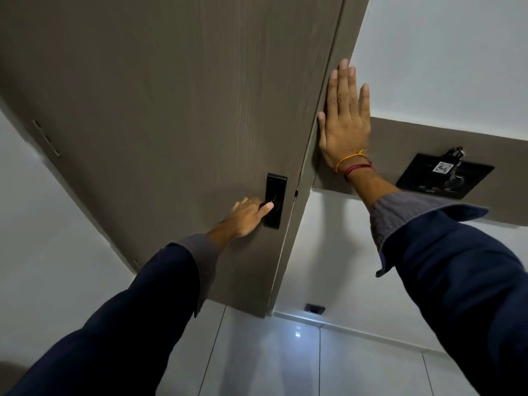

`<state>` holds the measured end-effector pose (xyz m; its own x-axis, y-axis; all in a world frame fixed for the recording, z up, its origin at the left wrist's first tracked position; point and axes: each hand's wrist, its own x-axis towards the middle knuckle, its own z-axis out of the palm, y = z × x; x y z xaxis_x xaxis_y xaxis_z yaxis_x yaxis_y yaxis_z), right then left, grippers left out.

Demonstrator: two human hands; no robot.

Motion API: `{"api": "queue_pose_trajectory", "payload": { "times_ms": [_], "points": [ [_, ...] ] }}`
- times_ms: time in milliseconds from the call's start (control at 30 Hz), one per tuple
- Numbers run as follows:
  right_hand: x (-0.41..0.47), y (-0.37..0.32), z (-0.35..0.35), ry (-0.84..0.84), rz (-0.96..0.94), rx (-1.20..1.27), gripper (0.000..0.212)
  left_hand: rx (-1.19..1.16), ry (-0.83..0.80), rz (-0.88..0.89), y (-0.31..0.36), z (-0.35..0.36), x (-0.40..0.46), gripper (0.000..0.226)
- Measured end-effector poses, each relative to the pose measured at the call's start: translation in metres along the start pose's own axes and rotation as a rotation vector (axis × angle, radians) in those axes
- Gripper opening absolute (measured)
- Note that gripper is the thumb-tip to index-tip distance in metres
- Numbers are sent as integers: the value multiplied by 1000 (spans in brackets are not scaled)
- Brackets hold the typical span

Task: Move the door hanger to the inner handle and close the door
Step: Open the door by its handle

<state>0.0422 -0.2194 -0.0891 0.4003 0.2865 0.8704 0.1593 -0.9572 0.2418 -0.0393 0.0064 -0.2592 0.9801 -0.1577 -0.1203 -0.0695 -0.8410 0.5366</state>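
Note:
A brown wood-grain door [171,110] fills the upper left and sits in its frame [328,110]. My left hand [247,217] is wrapped around the black lever handle [271,205] on its black lock plate [275,184]. My right hand [344,118] lies flat and open, fingers spread, against the door frame and the wall beside it. Red and orange threads circle that wrist. No door hanger shows on the handle or anywhere else in view.
A brown wall band runs to the right of the frame and carries a black switch panel [444,178] with a key and tag in it. White walls flank the door. A small black socket [315,308] sits low above the glossy white tiled floor [285,361].

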Motion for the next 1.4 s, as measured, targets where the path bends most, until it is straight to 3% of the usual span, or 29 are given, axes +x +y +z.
{"api": "queue_pose_trajectory", "payload": {
  "times_ms": [200, 533, 700, 933, 1133, 1300, 1400],
  "points": [
    [0, -3, -23, -113, 15, 89, 67, 263, 26, 19, 10, -17, -20, 64],
    [-21, 3, -45, -297, -42, 206, 71, 642, 194, 72, 25, -12, -64, 58],
    [-29, 7, -55, -328, -35, 256, 72, 735, 229, -12, 31, -3, -89, 65],
    [-38, 7, -64, -380, -169, 299, 74, 789, 291, -157, 35, 11, -130, 84],
    [-44, -5, -66, -409, -254, 322, 74, 780, 477, -187, 41, 23, -164, 88],
    [-48, -23, -66, -460, -370, 418, 71, 563, 789, -206, 69, -6, -174, 88],
    [-55, -40, -64, -532, -492, 503, 67, 383, 1032, -86, 103, -26, -176, 84]
  ]
}}
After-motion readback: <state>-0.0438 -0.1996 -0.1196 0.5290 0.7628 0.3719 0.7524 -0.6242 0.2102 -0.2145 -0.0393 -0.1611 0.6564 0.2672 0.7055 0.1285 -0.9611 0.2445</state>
